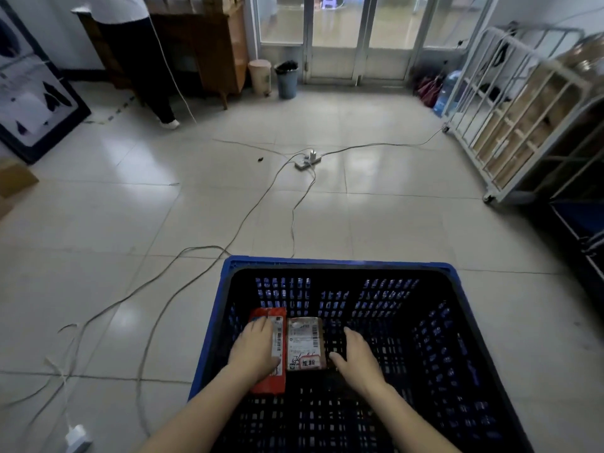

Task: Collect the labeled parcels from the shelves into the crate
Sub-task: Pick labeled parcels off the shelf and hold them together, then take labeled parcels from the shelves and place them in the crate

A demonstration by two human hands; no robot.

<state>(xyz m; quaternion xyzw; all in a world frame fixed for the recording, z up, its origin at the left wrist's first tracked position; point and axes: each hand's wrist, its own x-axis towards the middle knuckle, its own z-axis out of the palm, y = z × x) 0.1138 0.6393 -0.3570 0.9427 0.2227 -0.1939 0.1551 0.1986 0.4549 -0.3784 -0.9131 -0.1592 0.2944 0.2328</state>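
A blue perforated crate (336, 264) stands on the tiled floor right below me. Two labeled parcels lie side by side on its bottom at the left: a red parcel (266, 385) and a brown parcel (305, 341) with a white barcode label. My left hand (256, 348) rests flat on top of the red parcel, fingers extended. My right hand (356, 356) is inside the crate just right of the brown parcel, fingers relaxed, thumb near the parcel's lower right corner; it holds nothing.
Cables trail across the floor from a power strip (305, 161) to a charger (76, 439) at lower left. A white metal cage cart (510, 125) holding cardboard boxes stands right. A person (137, 53) stands by a wooden cabinet (209, 50). Bins (287, 80) sit by the glass doors.
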